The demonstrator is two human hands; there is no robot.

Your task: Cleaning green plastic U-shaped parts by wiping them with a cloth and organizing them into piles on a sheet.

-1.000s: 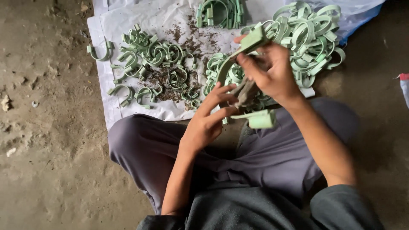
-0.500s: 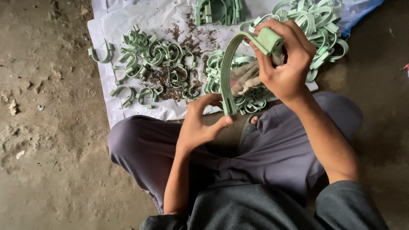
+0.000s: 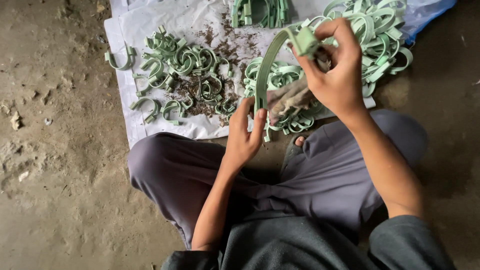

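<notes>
A white sheet [image 3: 165, 120] lies on the dirt floor [image 3: 55, 165], strewn with pale green clips [image 3: 180, 60]. Above it, the right hand [image 3: 335, 75] has its fingers closed on the top of a curved green strip [image 3: 264, 75] (a brownish rag [image 3: 290, 100] hangs beneath), while the left hand [image 3: 245, 135] pinches the lower end.

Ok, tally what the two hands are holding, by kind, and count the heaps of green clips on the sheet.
Green C-shaped clip held between left hand and right hand: 1
Brownish rag under the right hand: 1
Heaps of green clips on the white sheet: 4
Total: 6
</notes>
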